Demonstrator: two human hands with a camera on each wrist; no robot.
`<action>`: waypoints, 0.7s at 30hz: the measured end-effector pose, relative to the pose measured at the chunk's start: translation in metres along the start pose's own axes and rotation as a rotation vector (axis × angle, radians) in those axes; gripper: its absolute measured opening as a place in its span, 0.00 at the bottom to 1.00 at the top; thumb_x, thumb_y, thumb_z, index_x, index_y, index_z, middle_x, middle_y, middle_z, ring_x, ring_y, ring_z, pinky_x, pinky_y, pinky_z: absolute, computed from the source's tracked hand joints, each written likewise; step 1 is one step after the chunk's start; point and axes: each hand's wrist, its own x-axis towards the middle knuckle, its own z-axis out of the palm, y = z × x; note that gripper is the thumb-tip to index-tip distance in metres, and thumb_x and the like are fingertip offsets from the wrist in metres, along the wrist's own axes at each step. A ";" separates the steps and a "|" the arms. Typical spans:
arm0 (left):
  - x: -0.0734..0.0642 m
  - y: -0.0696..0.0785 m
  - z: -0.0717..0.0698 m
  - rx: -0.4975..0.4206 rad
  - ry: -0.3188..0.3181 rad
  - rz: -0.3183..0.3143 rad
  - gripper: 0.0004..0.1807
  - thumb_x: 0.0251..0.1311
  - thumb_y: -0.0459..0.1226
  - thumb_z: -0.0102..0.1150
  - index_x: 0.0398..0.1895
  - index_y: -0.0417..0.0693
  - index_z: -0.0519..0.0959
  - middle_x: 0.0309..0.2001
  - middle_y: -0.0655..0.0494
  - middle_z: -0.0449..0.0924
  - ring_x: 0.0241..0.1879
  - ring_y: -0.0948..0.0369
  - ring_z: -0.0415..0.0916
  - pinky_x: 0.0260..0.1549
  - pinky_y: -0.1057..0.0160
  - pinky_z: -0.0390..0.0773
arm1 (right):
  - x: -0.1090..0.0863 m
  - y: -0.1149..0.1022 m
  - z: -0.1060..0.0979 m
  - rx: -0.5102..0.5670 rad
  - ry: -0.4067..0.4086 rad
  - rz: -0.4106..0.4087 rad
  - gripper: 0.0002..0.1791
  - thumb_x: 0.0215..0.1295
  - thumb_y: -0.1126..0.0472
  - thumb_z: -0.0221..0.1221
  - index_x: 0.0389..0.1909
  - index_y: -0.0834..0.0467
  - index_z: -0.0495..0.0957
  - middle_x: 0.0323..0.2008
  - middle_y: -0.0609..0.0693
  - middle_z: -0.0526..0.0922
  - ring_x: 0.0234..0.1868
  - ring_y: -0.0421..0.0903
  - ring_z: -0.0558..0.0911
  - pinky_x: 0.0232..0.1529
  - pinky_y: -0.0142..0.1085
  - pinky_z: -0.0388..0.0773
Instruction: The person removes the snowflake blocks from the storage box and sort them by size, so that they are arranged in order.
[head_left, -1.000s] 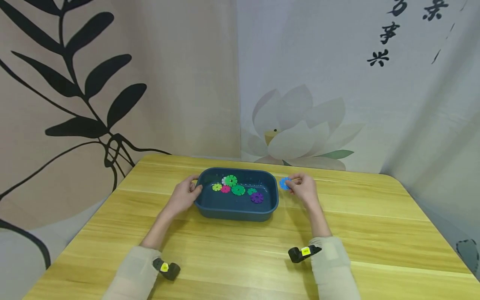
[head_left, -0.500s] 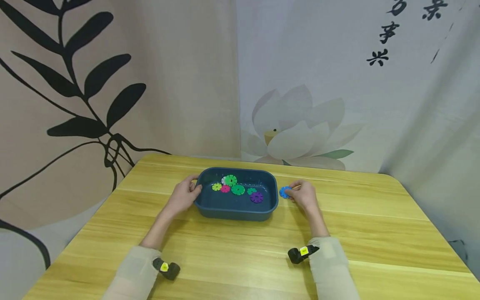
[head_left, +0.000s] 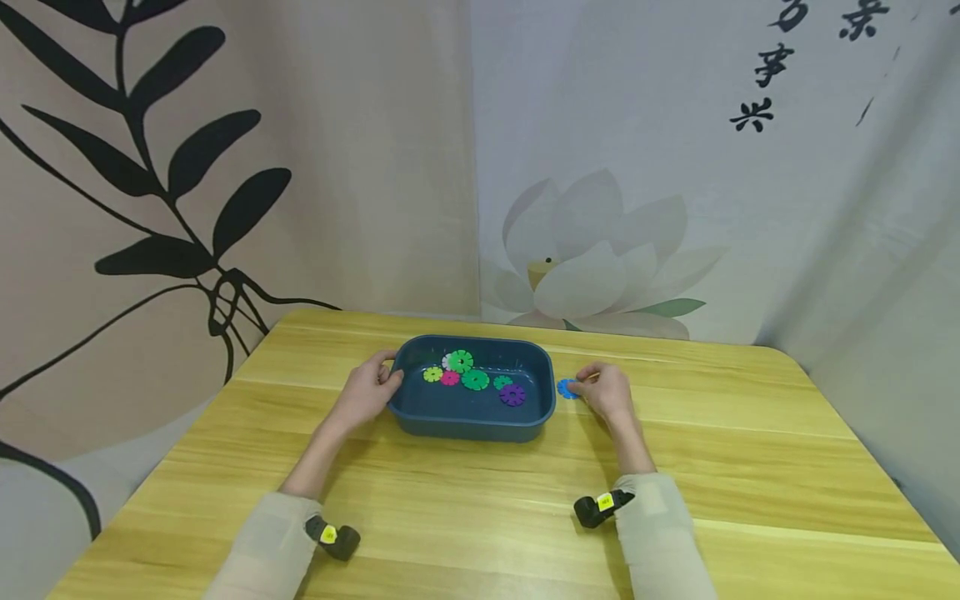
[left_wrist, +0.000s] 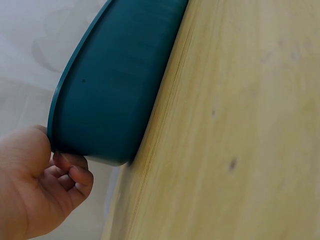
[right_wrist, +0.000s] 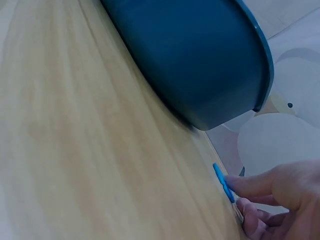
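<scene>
A dark blue-teal plastic basin (head_left: 465,429) stands on the wooden table. My left hand (head_left: 366,390) grips its left rim, thumb over the edge and curled fingers beneath the lip, as the left wrist view shows. To the right of the basin, my right hand (head_left: 609,392) pinches a blue notched plastic disc (head_left: 567,388) between thumb and fingers, low over the tabletop. In the right wrist view the blue disc (right_wrist: 223,183) is tilted, close to the wood. Inside the basin lie several flower-shaped discs, among them a purple disc (head_left: 513,395), a pink disc (head_left: 450,378) and a yellow disc (head_left: 432,374).
The wooden table (head_left: 480,517) extends in front of and to both sides of the basin. Behind it hangs a printed curtain (head_left: 375,167) with leaves and a lotus. Each wrist wears a small black camera, such as the left one (head_left: 341,542).
My right hand has come down and slightly nearer with the blue disc, which lies flatter and closer to the table. My left hand and the basin have stayed put.
</scene>
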 end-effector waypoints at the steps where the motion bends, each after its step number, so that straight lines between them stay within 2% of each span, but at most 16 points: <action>1: 0.000 0.000 0.000 -0.001 -0.001 -0.001 0.24 0.73 0.31 0.51 0.68 0.28 0.66 0.19 0.58 0.58 0.16 0.63 0.56 0.19 0.66 0.61 | 0.000 0.000 0.000 0.008 0.001 -0.002 0.12 0.63 0.63 0.68 0.41 0.68 0.81 0.34 0.58 0.83 0.34 0.50 0.79 0.33 0.36 0.73; 6: -0.001 0.003 -0.001 0.001 -0.002 -0.007 0.24 0.73 0.31 0.52 0.68 0.28 0.66 0.19 0.58 0.58 0.16 0.62 0.56 0.20 0.66 0.61 | -0.001 -0.005 -0.005 0.084 0.017 0.001 0.12 0.68 0.62 0.64 0.45 0.67 0.81 0.40 0.62 0.84 0.36 0.52 0.82 0.31 0.35 0.74; 10: -0.001 0.003 -0.001 0.002 0.004 -0.003 0.23 0.73 0.30 0.52 0.67 0.28 0.66 0.20 0.58 0.59 0.16 0.62 0.57 0.19 0.66 0.61 | -0.002 -0.016 -0.010 0.103 0.055 -0.022 0.12 0.70 0.60 0.61 0.47 0.66 0.81 0.44 0.63 0.84 0.41 0.57 0.84 0.33 0.35 0.75; 16: 0.001 0.000 0.000 0.012 0.009 0.006 0.23 0.73 0.30 0.52 0.67 0.28 0.67 0.20 0.58 0.60 0.16 0.64 0.57 0.18 0.66 0.61 | -0.007 -0.037 -0.017 0.127 0.076 -0.093 0.14 0.70 0.60 0.60 0.49 0.66 0.82 0.42 0.64 0.86 0.42 0.61 0.85 0.31 0.33 0.77; 21: 0.001 -0.001 0.000 0.018 0.010 0.013 0.23 0.72 0.31 0.52 0.67 0.28 0.67 0.20 0.58 0.60 0.16 0.64 0.57 0.18 0.66 0.61 | -0.013 -0.055 -0.017 0.153 0.089 -0.151 0.12 0.70 0.62 0.59 0.48 0.65 0.82 0.41 0.63 0.86 0.39 0.57 0.87 0.35 0.37 0.81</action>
